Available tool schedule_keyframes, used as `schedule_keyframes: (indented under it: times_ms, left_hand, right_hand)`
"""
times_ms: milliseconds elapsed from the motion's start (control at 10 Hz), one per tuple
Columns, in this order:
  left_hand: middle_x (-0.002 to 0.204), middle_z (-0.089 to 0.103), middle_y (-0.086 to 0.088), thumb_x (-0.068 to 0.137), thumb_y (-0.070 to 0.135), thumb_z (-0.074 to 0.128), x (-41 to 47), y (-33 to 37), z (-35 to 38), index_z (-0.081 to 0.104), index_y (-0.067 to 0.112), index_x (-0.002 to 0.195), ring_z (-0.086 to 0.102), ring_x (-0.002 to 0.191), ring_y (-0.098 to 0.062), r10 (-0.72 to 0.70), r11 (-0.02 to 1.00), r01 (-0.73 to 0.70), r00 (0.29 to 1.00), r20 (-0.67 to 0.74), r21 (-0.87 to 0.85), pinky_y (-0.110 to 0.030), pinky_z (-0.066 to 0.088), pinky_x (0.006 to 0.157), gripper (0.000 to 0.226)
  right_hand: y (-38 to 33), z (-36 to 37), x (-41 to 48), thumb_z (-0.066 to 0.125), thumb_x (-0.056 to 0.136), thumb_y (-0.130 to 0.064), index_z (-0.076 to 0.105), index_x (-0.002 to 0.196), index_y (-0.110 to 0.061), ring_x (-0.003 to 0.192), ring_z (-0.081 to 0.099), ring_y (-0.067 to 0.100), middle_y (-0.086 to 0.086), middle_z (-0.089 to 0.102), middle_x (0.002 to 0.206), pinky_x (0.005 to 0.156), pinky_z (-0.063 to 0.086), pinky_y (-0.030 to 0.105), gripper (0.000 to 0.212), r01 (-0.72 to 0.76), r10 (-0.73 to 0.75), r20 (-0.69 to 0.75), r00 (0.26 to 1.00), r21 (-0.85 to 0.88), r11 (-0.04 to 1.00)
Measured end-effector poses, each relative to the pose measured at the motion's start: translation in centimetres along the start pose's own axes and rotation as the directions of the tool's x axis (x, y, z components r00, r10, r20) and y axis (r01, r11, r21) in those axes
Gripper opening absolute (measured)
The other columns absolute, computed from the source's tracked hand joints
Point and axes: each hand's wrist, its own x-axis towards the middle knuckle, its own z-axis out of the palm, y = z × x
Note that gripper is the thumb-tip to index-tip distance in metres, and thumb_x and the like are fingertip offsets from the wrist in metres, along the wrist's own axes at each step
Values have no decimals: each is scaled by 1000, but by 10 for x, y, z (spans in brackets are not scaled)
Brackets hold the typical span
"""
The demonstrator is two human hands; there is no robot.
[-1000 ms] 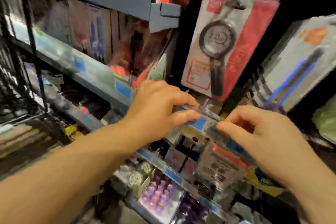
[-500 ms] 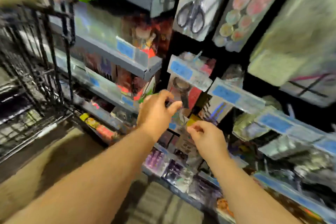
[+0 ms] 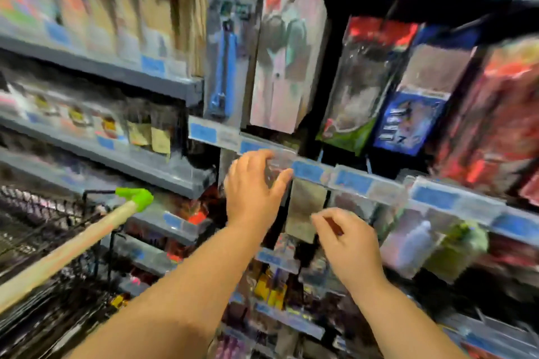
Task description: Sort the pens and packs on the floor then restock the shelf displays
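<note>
The left hand (image 3: 256, 183), the nearer one, grips a clear pack (image 3: 277, 171) against the blue-tagged price rail (image 3: 353, 182), while the right hand (image 3: 347, 239) curls just below that rail, and I cannot tell whether it holds anything.

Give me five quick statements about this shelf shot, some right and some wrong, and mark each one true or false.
1. The left hand grips a clear tag holder on the peg rail. True.
2. The right hand is higher than the left hand. False: it is lower and further right.
3. A wooden handle with a green tip shows at the left. True.
4. The blue tool pack hangs right of the pale pink pack. False: it hangs to the left of it.
5. The right hand holds a large red pack. False: its fingers are curled with no large pack in them. The blur hides whether they pinch anything small.
</note>
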Motion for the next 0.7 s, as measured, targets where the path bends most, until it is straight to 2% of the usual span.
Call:
schedule_keyframes:
  times_ms: [100,200,300,400,600,700]
  left_hand:
    - [116,57,-3,85,45,68,20,28,-12,62,19,114,46,111,-26,88,993,-83,994,-63,79,-40,34,91,40]
    - [121,52,8,88,54,59,36,42,-22,63,34,116,40,123,-22,39,949,-89,985,166,303,-43,32,98,35]
    - [105,58,16,90,64,47,47,49,-32,67,41,105,42,118,-14,-8,881,-140,950,311,451,-37,32,91,34]
    - [101,63,16,89,67,45,54,56,-41,69,43,102,45,115,-15,-8,841,-184,936,352,508,-36,32,81,37]
    - [92,67,14,88,70,44,61,63,-50,71,40,99,46,107,-15,0,821,-228,917,399,523,-33,28,78,42]
    - [90,67,14,88,71,42,60,62,-53,71,40,100,45,104,-14,30,798,-267,913,406,541,-33,28,79,44]
  right_hand:
    - [-21,-42,9,61,92,-34,63,82,-37,81,58,-4,-19,64,78,65,39,9,11,59,-61,-105,993,-16,998]
    - [-28,-74,11,64,90,-31,66,85,-30,76,58,-1,-18,61,79,63,42,10,5,138,-165,-250,954,-124,983]
    - [-27,-102,21,64,90,-34,60,103,-26,65,57,14,-8,52,97,47,42,30,16,32,-143,-275,951,-370,928]
    - [-27,-122,28,58,92,-41,50,110,-30,74,55,17,-8,36,104,51,42,31,23,-142,55,-166,985,-572,808]
    - [-34,-133,31,55,89,-56,51,99,-35,79,55,8,-12,39,98,57,44,25,23,-152,102,-115,988,-620,770]
    - [-33,-136,33,52,90,-57,48,100,-37,77,53,5,-12,37,99,59,44,22,23,-133,110,-77,991,-632,764]
